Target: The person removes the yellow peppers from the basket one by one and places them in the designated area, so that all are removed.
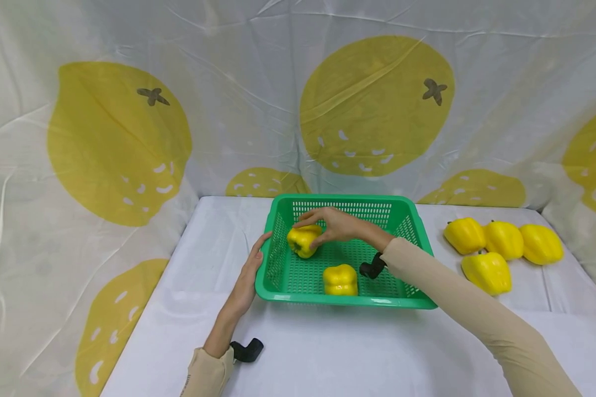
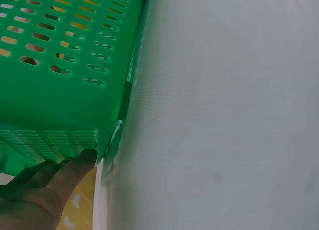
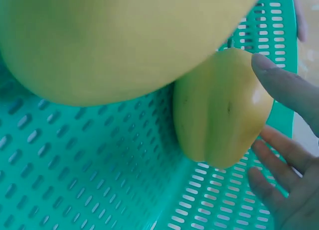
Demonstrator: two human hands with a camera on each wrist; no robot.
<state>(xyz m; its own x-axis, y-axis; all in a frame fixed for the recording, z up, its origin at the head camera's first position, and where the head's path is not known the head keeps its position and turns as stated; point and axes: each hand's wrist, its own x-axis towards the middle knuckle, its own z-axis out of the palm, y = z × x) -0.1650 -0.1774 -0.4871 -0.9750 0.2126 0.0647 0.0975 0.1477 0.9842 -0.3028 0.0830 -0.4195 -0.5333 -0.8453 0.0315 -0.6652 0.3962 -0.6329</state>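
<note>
Green plastic, stiff and pierced with slots, forms the basket [image 1: 346,301] on the cloth-covered bench [image 1: 318,347]; taking its middle as the clock's centre in the head view, the yellow pepper [image 1: 302,240] being handled is inside it between nine and ten o'clock, close to the end wall. The person's right grip [image 1: 334,224] curves round that pepper, thumb on one side and fingers on the other, though how hard it squeezes I cannot tell. At nine o'clock the left grip [image 1: 248,273] lies against the basket's outside, fingers stretched along the plastic and clasped round nothing. This looks like a setting-down, so the pepper's weight should rest fully on the slotted floor before the fingers part, with even pressure on its broad lobes; a hurried release could let it roll towards the second pepper [image 1: 340,280] at six o'clock. A light brace from the left is enough, since a harder push might slide the basket over the cloth. Glossy, waxy-looking skin could make a fingertip hold slippery, while the grooves between the lobes offer some purchase. The handled pepper's dark stem end faces about eight o'clock. Four more peppers [image 1: 504,241], smooth and bulging, cluster on the bench at three o'clock, and a creased, faintly shiny lemon-print curtain [image 1: 248,110] hangs at twelve.
</note>
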